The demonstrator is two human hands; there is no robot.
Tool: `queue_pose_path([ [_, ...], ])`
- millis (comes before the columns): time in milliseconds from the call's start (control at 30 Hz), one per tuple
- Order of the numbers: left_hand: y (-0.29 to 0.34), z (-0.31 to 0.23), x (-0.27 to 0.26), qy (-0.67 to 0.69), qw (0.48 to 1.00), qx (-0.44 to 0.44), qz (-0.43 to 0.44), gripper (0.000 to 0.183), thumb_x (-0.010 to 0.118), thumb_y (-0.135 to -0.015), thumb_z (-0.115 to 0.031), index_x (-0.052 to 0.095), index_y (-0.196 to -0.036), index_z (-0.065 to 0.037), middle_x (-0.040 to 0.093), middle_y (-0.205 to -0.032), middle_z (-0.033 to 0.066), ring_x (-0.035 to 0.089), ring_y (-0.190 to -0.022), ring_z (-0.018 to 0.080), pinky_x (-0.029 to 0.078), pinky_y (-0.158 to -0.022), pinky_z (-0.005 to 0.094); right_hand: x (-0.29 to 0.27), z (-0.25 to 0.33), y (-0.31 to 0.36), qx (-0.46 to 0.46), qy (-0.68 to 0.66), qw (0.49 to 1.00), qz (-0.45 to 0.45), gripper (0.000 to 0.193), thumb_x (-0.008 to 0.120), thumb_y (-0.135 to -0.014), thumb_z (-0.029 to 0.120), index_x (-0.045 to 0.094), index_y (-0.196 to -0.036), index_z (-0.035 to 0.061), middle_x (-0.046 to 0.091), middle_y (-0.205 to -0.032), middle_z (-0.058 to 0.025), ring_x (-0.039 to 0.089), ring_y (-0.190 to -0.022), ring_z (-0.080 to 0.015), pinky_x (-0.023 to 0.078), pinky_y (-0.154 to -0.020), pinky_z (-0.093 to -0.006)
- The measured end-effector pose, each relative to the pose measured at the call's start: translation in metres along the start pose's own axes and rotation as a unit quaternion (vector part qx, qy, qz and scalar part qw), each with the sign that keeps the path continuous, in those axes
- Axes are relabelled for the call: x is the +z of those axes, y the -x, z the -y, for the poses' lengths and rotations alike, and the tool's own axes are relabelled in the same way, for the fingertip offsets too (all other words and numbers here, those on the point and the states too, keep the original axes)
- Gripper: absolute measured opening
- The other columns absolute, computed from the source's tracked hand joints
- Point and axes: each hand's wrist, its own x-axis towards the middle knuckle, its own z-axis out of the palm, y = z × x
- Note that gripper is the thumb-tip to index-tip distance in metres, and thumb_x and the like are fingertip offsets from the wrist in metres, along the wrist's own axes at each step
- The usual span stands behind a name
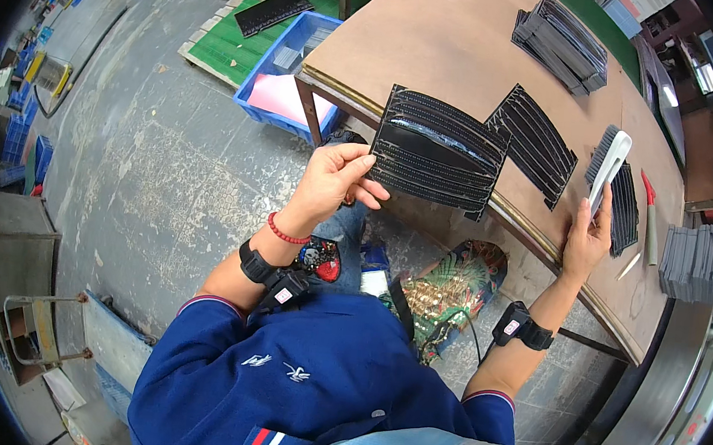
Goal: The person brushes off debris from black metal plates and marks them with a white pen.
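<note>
My left hand (339, 178) pinches the left edge of a black panel (440, 158) with rows of light stitching and a shiny strip across it. The panel hangs over the table's near edge, its right side overlapping the tabletop. In my right hand (587, 236) is a brush (611, 161) with a white handle and grey bristles, held upright over the table. Behind the held piece lies a second stitched black panel (535, 145). Another dark panel (625, 210) shows partly behind the brush and right hand.
Stacks of grey-black pieces stand on the brown table (408, 39): one stack (561, 45) at the back, another (694, 262) at the right. A red-tipped tool (651, 216) and a small white stick (629, 265) lie near the brush. A blue crate (290, 70) sits at left.
</note>
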Motion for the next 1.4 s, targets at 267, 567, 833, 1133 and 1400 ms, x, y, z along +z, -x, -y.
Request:
queue_pose_path([
  [267,0.0,-0.003,0.002,0.016,1.0,-0.001,0.014,0.024,0.051,-0.099,-0.011,0.058,-0.111,0.009,0.069,-0.087,0.0145,0.072,-0.067,0.0214,0.056,-0.05,0.0221,0.002,0.002,-0.001,-0.032,0.026,0.999,-0.005,0.046,0.059,-0.094,0.005,0.049,-0.138,-0.0005,0.059,-0.127,-0.0078,0.056,-0.1,-0.0099,0.045,-0.085,-0.0219],
  [567,0.002,-0.005,-0.004,-0.01,1.0,0.006,-0.001,0.024,0.051,-0.099,-0.009,0.057,-0.112,0.01,0.066,-0.089,0.0129,0.072,-0.07,0.0231,0.06,-0.054,0.0263,0.002,0.002,0.0,-0.032,0.039,0.999,-0.006,0.045,0.06,-0.094,0.006,0.05,-0.137,0.0011,0.06,-0.124,-0.0074,0.057,-0.098,-0.0102,0.046,-0.084,-0.0233],
  [833,0.002,-0.008,-0.004,-0.002,1.0,0.024,-0.005,0.024,0.051,-0.099,-0.01,0.058,-0.111,0.009,0.067,-0.089,0.0133,0.071,-0.069,0.0229,0.059,-0.053,0.0261,0.002,0.002,0.001,-0.047,0.053,0.997,-0.01,0.044,0.06,-0.094,0.006,0.051,-0.137,0.0011,0.06,-0.125,-0.0085,0.057,-0.1,-0.0114,0.046,-0.086,-0.0247],
  [1133,0.002,-0.009,-0.009,-0.017,1.0,0.022,-0.003,0.025,0.051,-0.099,-0.011,0.059,-0.112,0.008,0.068,-0.091,0.0131,0.072,-0.07,0.0215,0.059,-0.054,0.0249,0.005,0.007,0.002,-0.06,0.064,0.996,-0.01,0.045,0.06,-0.093,0.004,0.05,-0.137,0.0007,0.06,-0.125,-0.0087,0.058,-0.099,-0.0106,0.047,-0.085,-0.0237],
  [1400,-0.004,-0.015,-0.002,-0.046,0.998,0.03,-0.007,0.024,0.049,-0.099,-0.009,0.06,-0.112,0.009,0.067,-0.093,0.0131,0.071,-0.071,0.0217,0.06,-0.056,0.0255,0.03,0.039,0.013,-0.091,0.036,0.981,0.167,0.046,0.066,-0.086,0.005,0.057,-0.131,0.0025,0.066,-0.118,-0.0145,0.064,-0.098,-0.0164,0.05,-0.086,-0.0291],
])
